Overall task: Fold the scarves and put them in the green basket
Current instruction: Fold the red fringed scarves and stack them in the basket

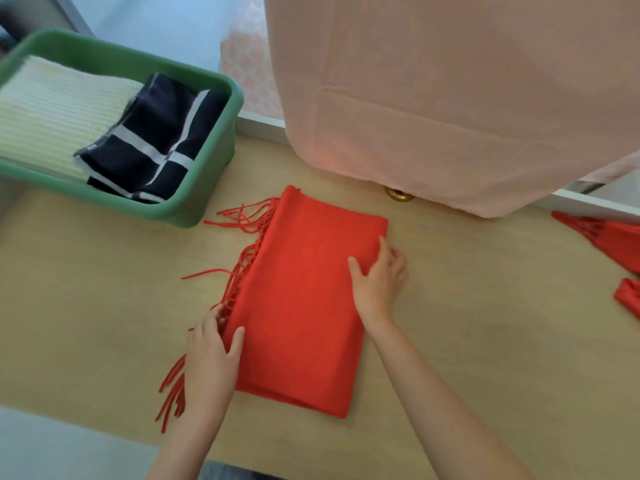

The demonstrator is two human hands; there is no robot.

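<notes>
A red fringed scarf (304,299) lies folded into a rectangle in the middle of the wooden table (485,323). My left hand (211,362) holds its left fringed edge, thumb on top of the cloth and fingers at the tassels. At the scarf's right edge my right hand (379,280) has its thumb on top and its fingers curled over the side. The green basket (211,188) stands at the back left. Inside it lie a cream ribbed scarf (52,116) and a navy scarf with white stripes (156,140), both folded.
A pale pink cloth (450,98) hangs over the back of the table on the right, with a small gold object (400,195) under its hem. More red fabric (616,244) lies at the right edge. The table's near edge runs below my arms.
</notes>
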